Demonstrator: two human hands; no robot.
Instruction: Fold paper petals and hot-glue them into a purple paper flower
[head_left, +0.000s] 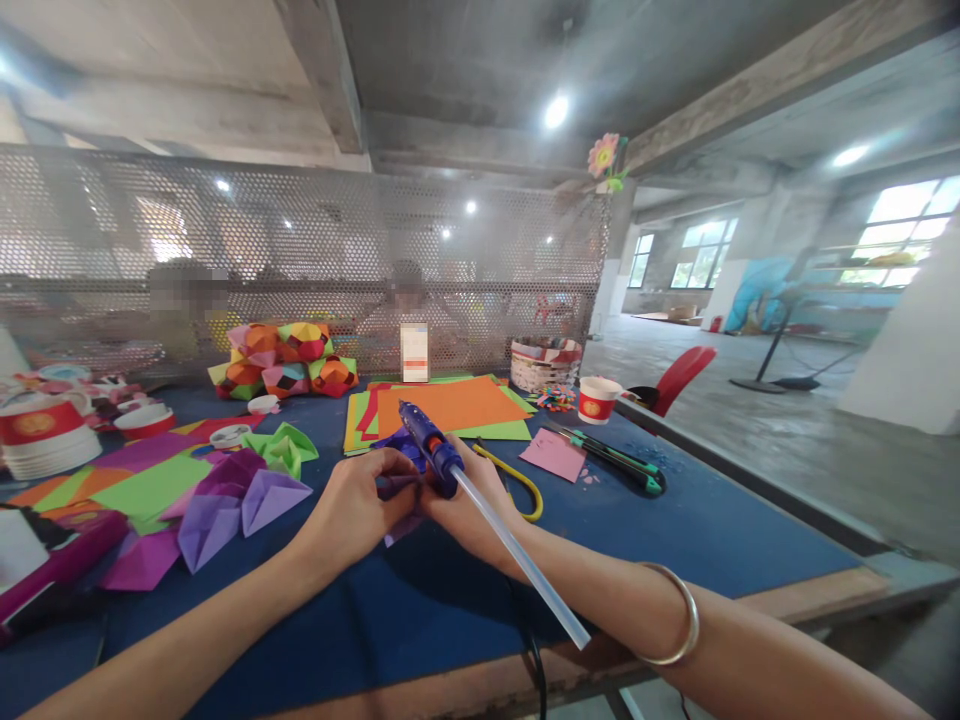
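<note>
A blue hot glue gun (429, 437) rests in my right hand (472, 505), its nozzle pointing away from me. From its back end a long clear glue stick (521, 555) slants toward the table's near edge. My left hand (367, 495) is closed in a pinch on a purple folded paper piece (397, 485), partly hidden by the fingers. Both hands meet at this paper, just above the blue tabletop (442, 620). Loose purple folded paper units (214, 515) lie left of my left hand, beside a green folded unit (283, 450).
Stacked coloured paper sheets (450, 408) lie beyond my hands. Yellow-handled scissors (531, 500), a box cutter (619, 460) and a paper cup (598, 400) are to the right. Finished paper balls (289, 360) and a woven basket (545, 365) stand before a perforated metal screen (300, 220).
</note>
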